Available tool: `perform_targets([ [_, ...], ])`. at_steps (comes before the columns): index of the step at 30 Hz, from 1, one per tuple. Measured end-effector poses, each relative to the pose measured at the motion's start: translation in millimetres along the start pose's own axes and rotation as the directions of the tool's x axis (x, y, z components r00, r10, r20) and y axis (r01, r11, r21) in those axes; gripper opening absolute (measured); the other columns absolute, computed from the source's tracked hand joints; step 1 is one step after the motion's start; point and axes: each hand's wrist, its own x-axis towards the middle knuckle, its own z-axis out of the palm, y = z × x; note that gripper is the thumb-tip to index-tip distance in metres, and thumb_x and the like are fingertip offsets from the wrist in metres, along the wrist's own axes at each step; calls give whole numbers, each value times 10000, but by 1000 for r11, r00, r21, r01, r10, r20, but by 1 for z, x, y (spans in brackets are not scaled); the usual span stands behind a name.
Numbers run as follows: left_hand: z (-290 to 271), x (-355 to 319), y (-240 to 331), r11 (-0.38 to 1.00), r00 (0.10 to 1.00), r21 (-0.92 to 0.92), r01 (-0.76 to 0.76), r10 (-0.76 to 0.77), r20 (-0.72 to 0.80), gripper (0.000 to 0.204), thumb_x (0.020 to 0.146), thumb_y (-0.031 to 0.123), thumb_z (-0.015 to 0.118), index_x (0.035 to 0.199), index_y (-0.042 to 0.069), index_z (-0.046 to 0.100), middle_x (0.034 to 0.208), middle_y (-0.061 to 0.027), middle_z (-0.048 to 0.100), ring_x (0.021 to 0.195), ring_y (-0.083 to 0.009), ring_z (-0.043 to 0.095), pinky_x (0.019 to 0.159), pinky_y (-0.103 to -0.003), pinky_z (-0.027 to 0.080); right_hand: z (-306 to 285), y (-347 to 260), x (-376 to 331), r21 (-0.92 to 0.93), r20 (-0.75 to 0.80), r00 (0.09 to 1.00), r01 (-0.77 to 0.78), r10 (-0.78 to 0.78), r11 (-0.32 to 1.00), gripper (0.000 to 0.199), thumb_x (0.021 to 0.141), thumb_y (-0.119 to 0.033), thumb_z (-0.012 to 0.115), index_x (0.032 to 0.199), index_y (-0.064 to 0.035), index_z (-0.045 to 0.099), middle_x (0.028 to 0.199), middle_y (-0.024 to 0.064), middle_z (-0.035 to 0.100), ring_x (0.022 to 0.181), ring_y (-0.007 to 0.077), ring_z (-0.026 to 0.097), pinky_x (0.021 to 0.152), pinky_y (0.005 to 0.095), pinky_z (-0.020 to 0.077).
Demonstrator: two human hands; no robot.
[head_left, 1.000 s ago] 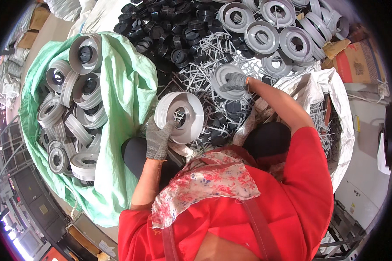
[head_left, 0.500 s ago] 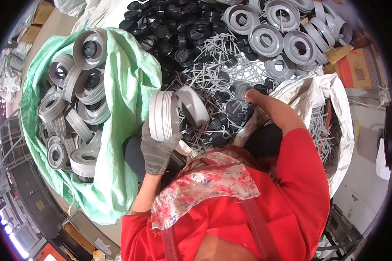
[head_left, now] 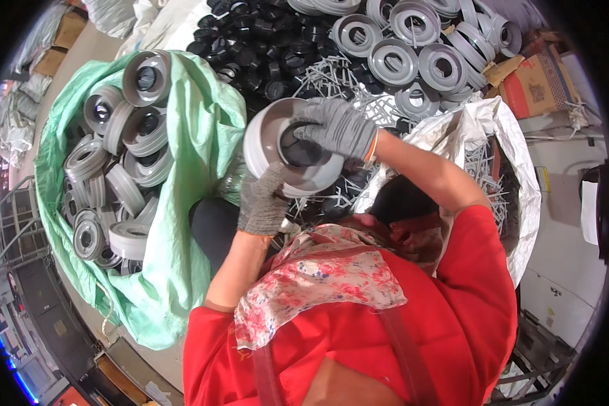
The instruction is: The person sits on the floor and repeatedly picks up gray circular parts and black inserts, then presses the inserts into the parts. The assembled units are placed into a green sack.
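Observation:
My left hand (head_left: 262, 196), in a grey knit glove, grips the near left rim of a light grey plastic ring-shaped part (head_left: 262, 139). The part is tilted so its wide dished side faces up. A round black plastic cap (head_left: 300, 150) sits in its central hole. From the right, my gloved right hand (head_left: 337, 127) reaches over the rim with its fingers curled onto the cap. Its fingertips are partly hidden against the dark cap. Below and behind the part lie loose grey plastic pins (head_left: 328, 76) and a heap of black caps (head_left: 260, 51).
On the left stands a green woven sack (head_left: 206, 101) holding several grey rings with black centres (head_left: 145, 128). More grey rings (head_left: 394, 62) are piled at the far right. A white sack (head_left: 521, 169) with grey pins stands at right, near a cardboard box (head_left: 538, 84).
My right hand has come from the pile of pins and caps to the middle of the grey ring. My left hand has turned the ring so its dished side faces up.

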Motion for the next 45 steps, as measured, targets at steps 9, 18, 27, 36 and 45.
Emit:
perform_targets([
  [9,-18,-25,11,989,997,145,-32,21,76,536,793,248,659,1224,-24,494,1102,-145,605,961,-254,622,850,-381,512,12,-43,-23,-276,147,967,243,-209,930,686,683,-394,713,1196,6,491,1114,204,530,978,340,577,800,419,495],
  [18,5,-39,25,993,991,108,-53,39,129,562,757,230,729,1221,1,509,1058,-98,607,908,-197,610,790,-321,515,7,-67,-35,-51,-1,991,137,-137,989,624,688,-358,710,1184,-32,518,1084,184,544,967,365,577,855,427,458],
  [27,-2,-49,16,737,974,646,-197,220,47,610,699,229,758,1205,-7,513,1039,-90,639,893,-177,621,794,-303,499,33,-52,-36,330,309,939,-256,152,909,802,718,-470,685,1235,71,397,980,227,607,873,334,615,764,370,497],
  [36,-28,-11,133,-488,176,873,16,861,478,872,739,238,780,1395,-28,270,1328,-207,456,1180,-288,498,955,-361,435,16,70,-7,-74,303,851,-427,428,901,376,848,-352,544,963,-7,642,801,176,654,757,280,640,708,413,498],
  [45,-34,100,-74,310,976,949,-58,218,-12,692,694,248,800,1222,-81,495,1189,-229,570,1100,-303,558,940,-362,436,28,292,-109,-700,222,588,-460,778,547,376,652,-260,724,933,-14,681,958,179,675,935,299,654,827,382,515],
])
